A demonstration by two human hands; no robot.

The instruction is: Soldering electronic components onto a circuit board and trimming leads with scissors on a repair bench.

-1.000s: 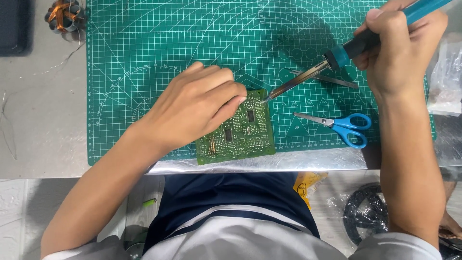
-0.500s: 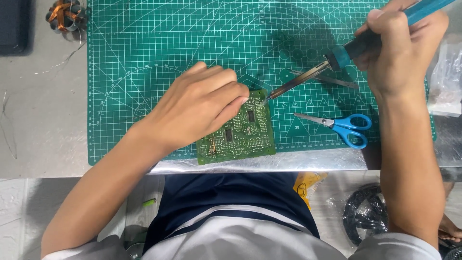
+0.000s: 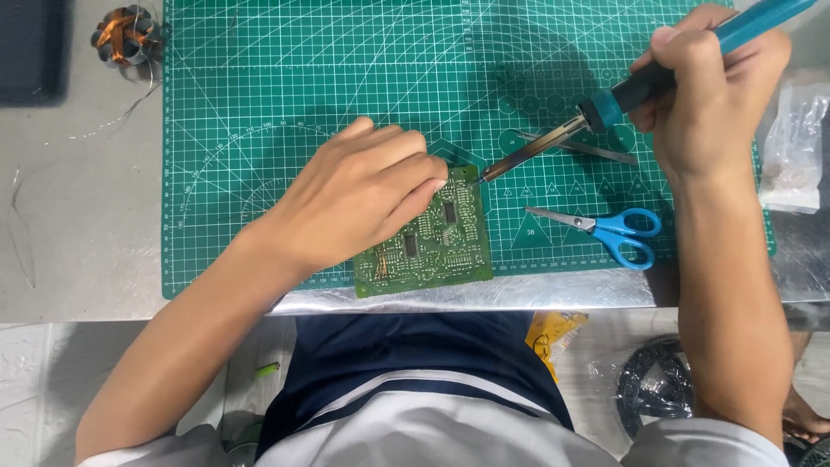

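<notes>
The left hand (image 3: 363, 195) is lying palm down with its fingers loosely curled, pressing on the upper left part of a flat green circuit board (image 3: 432, 242) studded with small dark chips; it is gripping nothing. The board is sitting under and just right of that hand, on a gridded green cutting mat (image 3: 303, 78). The right hand (image 3: 705, 99) is closed tightly around the smooth blue-and-black handle of a soldering iron (image 3: 605, 108), whose slim metal shaft is slanting down-left so its tip is meeting the board's top edge beside the left fingertips. Below the right hand, blue-handled steel scissors (image 3: 601, 229) are lying nearly shut on the mat. Thin metal tweezers (image 3: 579, 149) are resting under the iron. A copper-wound coil (image 3: 125, 35) is sitting well beyond the left hand.
</notes>
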